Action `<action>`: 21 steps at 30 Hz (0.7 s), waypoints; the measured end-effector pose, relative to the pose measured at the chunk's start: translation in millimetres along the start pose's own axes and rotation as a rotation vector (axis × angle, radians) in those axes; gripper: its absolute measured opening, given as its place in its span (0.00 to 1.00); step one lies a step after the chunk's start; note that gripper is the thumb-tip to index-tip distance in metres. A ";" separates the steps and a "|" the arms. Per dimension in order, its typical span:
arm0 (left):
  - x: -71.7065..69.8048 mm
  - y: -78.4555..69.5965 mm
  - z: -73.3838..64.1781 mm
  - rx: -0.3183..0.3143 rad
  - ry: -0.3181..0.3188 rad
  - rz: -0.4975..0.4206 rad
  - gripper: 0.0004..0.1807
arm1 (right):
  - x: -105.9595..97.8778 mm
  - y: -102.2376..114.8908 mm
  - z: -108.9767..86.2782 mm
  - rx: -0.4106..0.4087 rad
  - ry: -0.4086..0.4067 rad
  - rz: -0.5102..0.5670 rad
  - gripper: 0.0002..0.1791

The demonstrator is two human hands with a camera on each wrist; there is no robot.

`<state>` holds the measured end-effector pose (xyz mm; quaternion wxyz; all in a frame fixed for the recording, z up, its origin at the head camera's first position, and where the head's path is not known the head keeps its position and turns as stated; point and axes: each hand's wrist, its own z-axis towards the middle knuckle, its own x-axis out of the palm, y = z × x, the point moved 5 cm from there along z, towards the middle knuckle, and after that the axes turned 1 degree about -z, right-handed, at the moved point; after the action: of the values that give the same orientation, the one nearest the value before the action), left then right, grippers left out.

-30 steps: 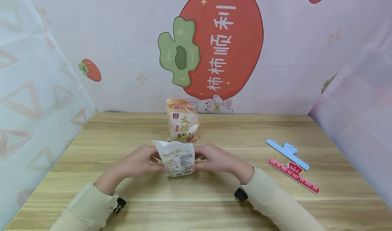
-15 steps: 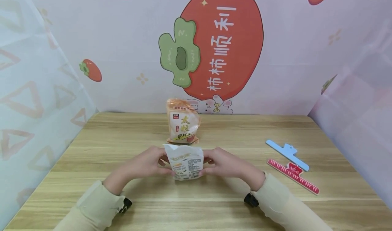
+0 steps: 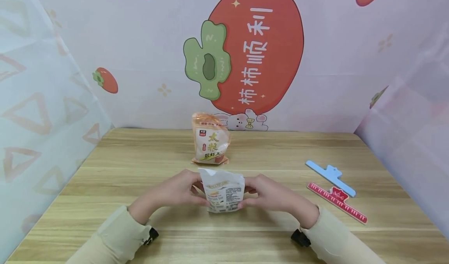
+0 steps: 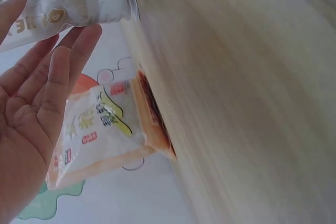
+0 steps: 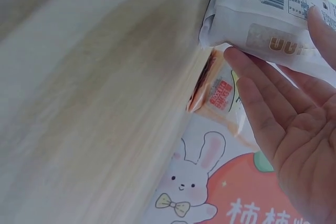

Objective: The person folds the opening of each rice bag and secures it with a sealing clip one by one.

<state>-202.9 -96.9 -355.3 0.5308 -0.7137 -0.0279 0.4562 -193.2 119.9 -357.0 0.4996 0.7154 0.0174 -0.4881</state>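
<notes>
Pinching boxy white plastic pouch [image 3: 224,194] with left hand [image 3: 179,192] and right hand [image 3: 271,194], short of far edge of wooden surface [image 3: 147,151]. Likely soft, slippery; best held by both sides.

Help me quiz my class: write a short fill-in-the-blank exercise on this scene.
In the head view, both clips lie to the ____ of the white bag.
The rear bag has ____ edges.
The far clip is ____.
The near clip is ____.
Missing words: right; orange; blue; red.
</notes>
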 end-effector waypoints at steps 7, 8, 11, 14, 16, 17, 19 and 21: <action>9.6 -6.8 5.2 0.006 0.024 -0.005 0.24 | 0.1 -0.9 -15.5 0.048 -0.008 -0.016 0.25; 11.0 -7.7 5.9 0.006 0.029 0.001 0.24 | 0.0 -0.8 -18.0 0.055 -0.008 -0.016 0.26; 14.9 -11.1 8.2 0.008 0.042 0.023 0.24 | -0.1 -0.7 -25.0 0.061 -0.008 -0.018 0.26; 19.0 -14.7 10.1 0.011 0.056 0.029 0.23 | -0.1 -0.4 -31.9 0.062 -0.012 -0.021 0.27; 21.4 -17.2 11.1 0.011 0.063 0.028 0.23 | 0.0 -0.5 -36.0 0.060 -0.015 -0.021 0.27; 22.6 -18.5 11.6 0.011 0.066 0.027 0.23 | 0.0 -0.4 -38.1 0.055 -0.017 -0.023 0.27; 24.9 -21.1 12.7 0.011 0.075 0.021 0.22 | 0.2 0.1 -42.1 0.047 -0.020 -0.024 0.27; 27.0 -23.5 13.8 0.010 0.084 0.019 0.22 | 0.3 0.8 -45.5 0.035 -0.023 -0.025 0.27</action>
<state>-186.1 -62.4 -353.9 0.5307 -0.7297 0.0032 0.4311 -161.6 152.7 -355.6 0.4811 0.7181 0.0123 -0.5028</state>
